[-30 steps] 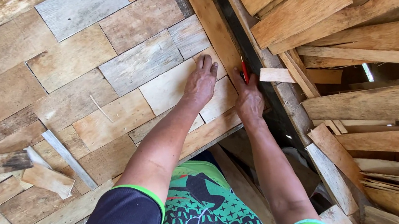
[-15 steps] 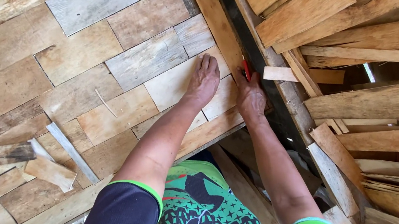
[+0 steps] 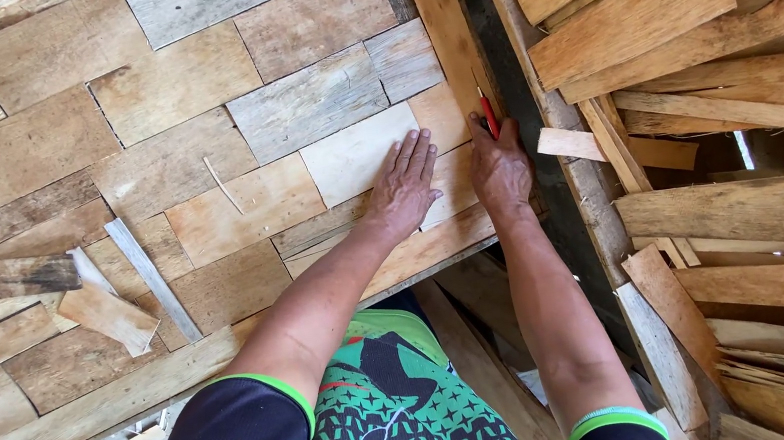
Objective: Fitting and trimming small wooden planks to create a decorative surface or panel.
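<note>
My left hand [image 3: 405, 186] lies flat, fingers spread, on a pale veneer piece [image 3: 358, 155] set among other thin wood pieces on a panel [image 3: 198, 124]. My right hand [image 3: 500, 165] grips a red tool [image 3: 488, 114], a pencil or a knife, its tip against the panel's right frame strip [image 3: 443, 22]. Both hands are close together near the panel's lower right corner.
A wooden frame strip [image 3: 84, 412] runs along the panel's near edge. Loose offcuts [image 3: 112, 312] and a grey sliver [image 3: 153, 279] lie at left on the panel. A heap of veneer sheets and slats [image 3: 730, 105] fills the right side.
My left hand has slid down and left across the pale piece and now lies flatter. The right hand with the red tool stays beside the frame strip.
</note>
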